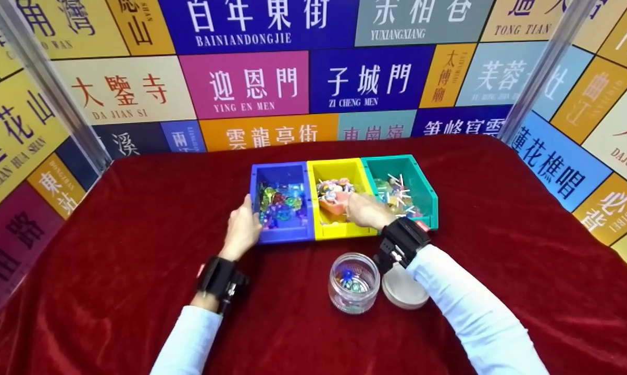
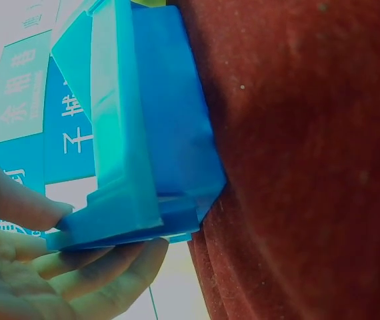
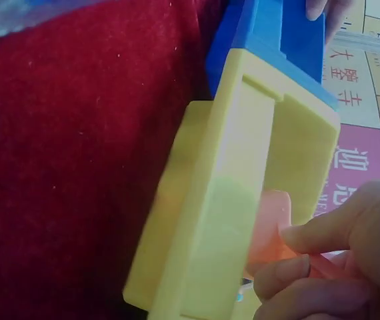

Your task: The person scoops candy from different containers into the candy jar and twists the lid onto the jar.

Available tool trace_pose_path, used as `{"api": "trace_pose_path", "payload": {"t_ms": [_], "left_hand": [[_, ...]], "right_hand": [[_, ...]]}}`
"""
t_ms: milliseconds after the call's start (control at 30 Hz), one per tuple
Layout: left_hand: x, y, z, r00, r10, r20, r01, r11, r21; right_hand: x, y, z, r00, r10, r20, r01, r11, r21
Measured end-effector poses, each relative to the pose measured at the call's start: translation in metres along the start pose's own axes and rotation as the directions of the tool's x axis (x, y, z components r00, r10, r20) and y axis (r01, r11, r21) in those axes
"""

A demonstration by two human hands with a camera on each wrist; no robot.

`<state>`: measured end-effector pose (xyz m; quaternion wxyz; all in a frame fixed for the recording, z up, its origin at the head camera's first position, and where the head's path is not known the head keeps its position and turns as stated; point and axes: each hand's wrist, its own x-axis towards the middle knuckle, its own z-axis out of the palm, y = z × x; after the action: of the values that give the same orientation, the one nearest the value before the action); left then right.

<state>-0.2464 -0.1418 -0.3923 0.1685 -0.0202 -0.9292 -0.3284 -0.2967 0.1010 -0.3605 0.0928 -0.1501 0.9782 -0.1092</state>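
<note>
Three joined bins stand in a row in the head view: a blue bin (image 1: 285, 236), a yellow bin (image 1: 345, 230) and a green bin (image 1: 427, 205). My left hand (image 1: 242, 229) grips the blue bin's left edge. In the left wrist view its thumb lies on one side of the rim (image 2: 103, 230) and fingers on the other. With my right hand (image 1: 368, 211) I hold an orange-pink scoop (image 1: 334, 206) by its handle, its bowl inside the yellow bin among small wrapped, candy-like pieces (image 1: 339, 186). The right wrist view shows thumb and fingers pinching the scoop (image 3: 273, 217); its bowl is partly hidden.
Just in front of the bins is a clear jar (image 1: 354, 302) with a few blue and green pieces inside. A round lid (image 1: 406, 291) lies beside it, under my right wrist. Coloured translucent pieces (image 1: 282, 203) fill the blue bin; white-stemmed pieces (image 1: 399, 195) lie in the green one.
</note>
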Motion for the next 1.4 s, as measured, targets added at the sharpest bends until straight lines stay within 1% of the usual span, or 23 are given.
{"api": "trace_pose_path", "payload": {"t_ms": [100,167,233,400,433,533,667,767,1000,1200,1400], "left_hand": [[-0.001,0.000,0.001,1.000,-0.003,0.004,0.003,1.000,0.001],[-0.001,0.000,0.001,1.000,0.002,0.002,-0.002,1.000,0.003],[0.000,0.000,0.002,1.000,-0.002,0.003,0.002,1.000,0.000],[0.001,0.000,0.001,1.000,-0.016,0.012,0.016,1.000,-0.004],[0.001,0.000,0.001,1.000,-0.016,0.015,0.016,1.000,-0.005],[0.000,0.000,0.001,1.000,-0.019,0.018,0.019,1.000,-0.007],[0.000,0.000,0.001,1.000,0.006,-0.005,-0.006,1.000,0.010],[0.000,0.000,0.000,1.000,0.011,-0.010,-0.011,1.000,0.014],[0.001,0.002,-0.001,1.000,-0.013,0.014,0.013,1.000,0.001],[0.002,0.001,-0.002,1.000,-0.013,0.021,0.013,1.000,0.000],[0.001,0.001,-0.002,1.000,-0.015,0.027,0.015,1.000,0.005]], "right_hand": [[0.002,0.002,0.003,0.999,-0.027,0.030,0.027,1.000,-0.013],[0.003,0.003,0.004,0.998,-0.044,0.041,0.045,0.999,-0.024],[0.003,0.005,0.005,0.998,-0.052,0.043,0.053,0.998,-0.015],[0.003,0.007,0.008,0.999,-0.017,0.037,0.017,1.000,0.012],[0.002,0.008,0.009,0.999,-0.012,0.033,0.012,1.000,0.013],[-0.001,0.010,0.013,0.999,-0.036,-0.010,0.036,0.999,0.006],[-0.004,0.012,0.015,0.993,-0.092,-0.080,0.092,0.996,-0.011],[-0.005,0.013,0.016,0.989,-0.107,-0.103,0.107,0.994,-0.008],[-0.008,0.014,0.017,0.991,-0.083,-0.103,0.088,0.995,0.048],[-0.010,0.016,0.018,0.983,-0.097,-0.153,0.111,0.990,0.089],[-0.013,0.019,0.019,0.979,-0.094,-0.182,0.120,0.983,0.141]]}}
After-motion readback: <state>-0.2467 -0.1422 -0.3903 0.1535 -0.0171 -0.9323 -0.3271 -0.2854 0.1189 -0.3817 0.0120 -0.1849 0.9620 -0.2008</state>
